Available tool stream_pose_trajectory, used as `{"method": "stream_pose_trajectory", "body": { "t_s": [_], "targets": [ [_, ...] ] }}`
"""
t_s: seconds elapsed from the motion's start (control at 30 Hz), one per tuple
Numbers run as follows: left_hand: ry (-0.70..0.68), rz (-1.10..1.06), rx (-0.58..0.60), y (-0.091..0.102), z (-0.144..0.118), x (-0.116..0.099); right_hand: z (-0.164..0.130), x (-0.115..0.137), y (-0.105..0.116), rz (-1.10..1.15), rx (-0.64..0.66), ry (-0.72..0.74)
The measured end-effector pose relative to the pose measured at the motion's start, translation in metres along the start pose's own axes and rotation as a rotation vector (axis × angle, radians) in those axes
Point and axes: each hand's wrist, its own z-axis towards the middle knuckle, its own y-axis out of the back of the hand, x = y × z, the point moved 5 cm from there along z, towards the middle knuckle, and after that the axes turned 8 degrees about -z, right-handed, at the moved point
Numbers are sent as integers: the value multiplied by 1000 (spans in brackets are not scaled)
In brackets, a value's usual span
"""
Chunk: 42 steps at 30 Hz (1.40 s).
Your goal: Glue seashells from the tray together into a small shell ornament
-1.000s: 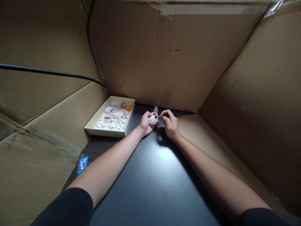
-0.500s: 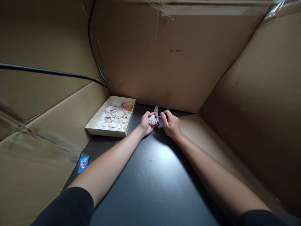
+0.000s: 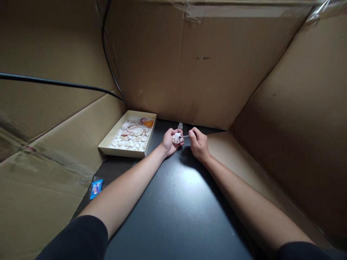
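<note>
Nearest you, both your forearms stretch out over the black bench (image 3: 176, 209), dark sleeves at the bottom corners of the view. A small blue wrapper (image 3: 95, 188) lies at the bench's left edge, beside the cardboard flap.

Farther out, your left hand (image 3: 168, 141) has its grip closed around a fan-shaped shell (image 3: 177, 137), pale with reddish streaks, held up just above the bench with its ribbed face toward you. Your right hand (image 3: 198, 143) sits just beside it, fingers pinched shut on a thin brush (image 3: 186, 136) whose tip reaches across to the shell's right edge; whether it touches is too small to tell.

Just behind the shell, between your two hands, a small clear bottle (image 3: 180, 126) stands upright on the bench. To the left of your left hand lies a shallow cream tray (image 3: 108, 143) holding many more shells, mostly white with one orange piece at the far end.

Beyond that, brown cardboard walls (image 3: 206, 65) close in all around, and a black cable (image 3: 54, 83) runs along the left wall.
</note>
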Motion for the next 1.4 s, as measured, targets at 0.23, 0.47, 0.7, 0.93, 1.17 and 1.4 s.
{"method": "stream_pose_trajectory", "body": {
  "t_s": [0.23, 0.47, 0.7, 0.93, 1.17, 1.4],
  "targets": [
    [6, -13, 26, 1, 1, 1, 0, 1, -1, -33, 30, 0],
    [19, -15, 46, 1, 2, 1, -1, 0, -2, -10, 35, -10],
    [6, -7, 59, -1, 2, 1, -1, 2, -3, -2, 69, 23],
    [20, -19, 19, -4, -1, 0, -1, 5, -3, -11, 57, 32],
    [24, -20, -1, -4, -2, 0, -1, 3, -6, -47, 82, 28],
    [27, -8, 18, -1, 0, 0, -1, -2, -10, -73, 126, -14]
  ]
}}
